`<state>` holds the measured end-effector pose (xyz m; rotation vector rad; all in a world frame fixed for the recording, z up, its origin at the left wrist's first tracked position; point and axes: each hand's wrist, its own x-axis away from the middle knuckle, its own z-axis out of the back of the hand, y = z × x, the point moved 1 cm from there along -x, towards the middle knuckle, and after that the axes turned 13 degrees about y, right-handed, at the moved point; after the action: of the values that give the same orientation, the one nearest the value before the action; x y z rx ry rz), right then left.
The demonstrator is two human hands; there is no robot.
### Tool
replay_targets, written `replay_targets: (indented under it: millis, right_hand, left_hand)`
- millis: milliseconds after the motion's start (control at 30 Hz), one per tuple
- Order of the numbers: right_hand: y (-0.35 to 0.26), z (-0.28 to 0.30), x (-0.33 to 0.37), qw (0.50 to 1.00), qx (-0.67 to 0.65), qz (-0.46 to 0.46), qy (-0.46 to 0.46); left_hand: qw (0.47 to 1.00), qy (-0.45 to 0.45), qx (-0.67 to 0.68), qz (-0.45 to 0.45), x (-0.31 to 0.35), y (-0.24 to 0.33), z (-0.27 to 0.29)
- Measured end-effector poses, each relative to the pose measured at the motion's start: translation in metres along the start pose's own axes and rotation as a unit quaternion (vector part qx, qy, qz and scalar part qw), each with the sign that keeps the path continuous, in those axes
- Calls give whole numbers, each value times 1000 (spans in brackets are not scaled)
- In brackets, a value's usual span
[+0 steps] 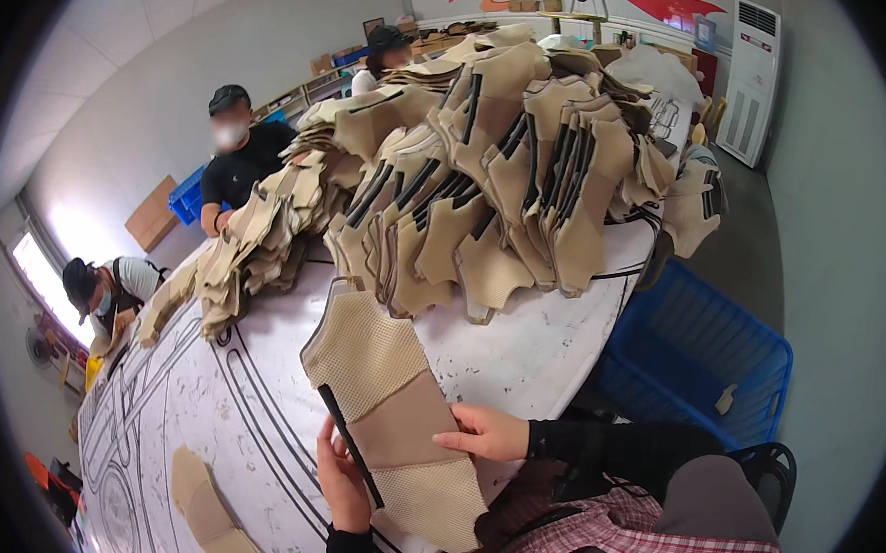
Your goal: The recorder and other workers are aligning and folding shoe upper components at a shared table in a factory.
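A beige fabric panel (397,394) lies tilted before me, with coarse mesh at both ends, a smooth tan middle and a black strip (349,444) along its left edge. My left hand (344,482) grips that edge beside the strip, some of its fingers hidden under the panel. At the right edge, my right hand (490,434) pinches the fabric, its thumb on top and its other fingers partly out of sight. Beyond the panel rises a big heap of similar panels (480,238), many with black strips. A separate beige piece (212,515) rests on the table at lower left.
The white table (519,356) bears black line drawings. To its right stands a blue plastic crate (705,340) with a small scrap inside. Three other people sit or stand along the far left side, one in a black shirt (248,171). A white floor-standing air conditioner (750,82) is at the back right.
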<state>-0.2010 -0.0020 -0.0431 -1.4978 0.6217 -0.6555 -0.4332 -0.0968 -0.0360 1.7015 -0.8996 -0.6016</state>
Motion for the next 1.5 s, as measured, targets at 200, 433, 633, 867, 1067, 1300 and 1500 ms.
replay_targets:
  millis: [200, 433, 633, 867, 1067, 1300, 1500]
  right_hand:
    - [-47, 91, 15, 969, -46, 140, 197]
    - [-58, 270, 39, 882, -82, 157, 438]
    - [2, 322, 43, 698, 503, 124, 494]
    - [-41, 240, 22, 715, 428, 390, 393]
    - [-65, 178, 3, 826, 334, 422, 170]
    - [-95, 107, -18, 896, 258, 361, -23]
    - [-84, 50, -48, 899, 248, 332, -142]
  left_hand:
    - [703, -108, -609, -351, 1, -12, 6]
    - [740, -130, -591, -293, -7, -2, 1]
    - [712, -85, -623, -312, -1, 1, -20]
    - [707, -46, -653, -268, 5, 5, -20]
    - [712, -60, -636, -291, -4, 5, -22]
    - [716, -52, -621, -315, 3, -8, -8]
    - [718, -43, -610, -332, 3, -12, -10]
